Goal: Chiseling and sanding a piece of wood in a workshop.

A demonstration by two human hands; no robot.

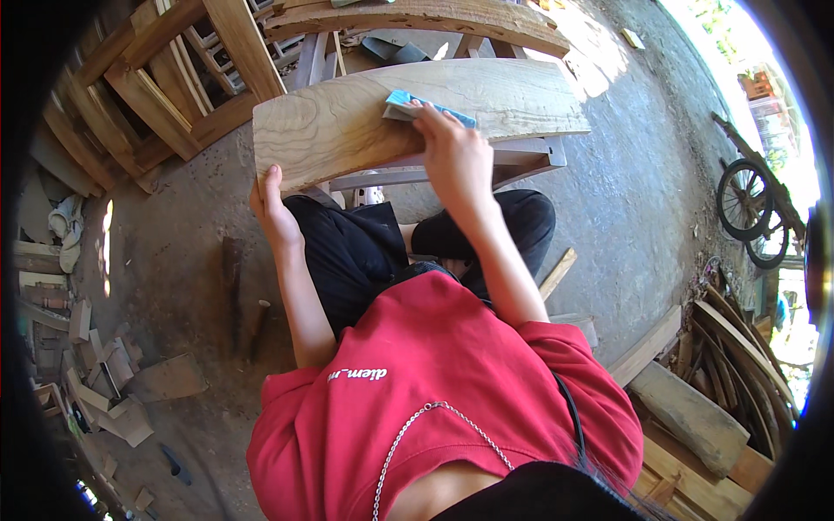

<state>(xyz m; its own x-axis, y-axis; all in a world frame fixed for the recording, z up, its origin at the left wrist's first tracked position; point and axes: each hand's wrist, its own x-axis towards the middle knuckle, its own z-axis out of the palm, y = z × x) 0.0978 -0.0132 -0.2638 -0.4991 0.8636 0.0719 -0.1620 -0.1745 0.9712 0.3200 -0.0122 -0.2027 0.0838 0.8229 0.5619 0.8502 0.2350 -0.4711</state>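
Note:
A curved wooden board (326,117) with visible grain lies across in front of me, above my knees. At its lower left corner my left hand (278,213) grips the end, thumb on the top face and the other fingers mostly hidden. My right hand (456,161) is closed on a folded piece of blue sandpaper (402,100), which rests on the board's face near its middle. The far part of the sandpaper sticks out past my fingers. Under the board stands a low wooden support (521,161), partly covered by it.
Beyond the board lies another curved timber (417,19). Wooden frames (139,87) lean at the far left. Offcuts (109,391) litter the concrete floor on the left; planks (686,417) are stacked at the lower right. A wheel (744,200) stands farther right.

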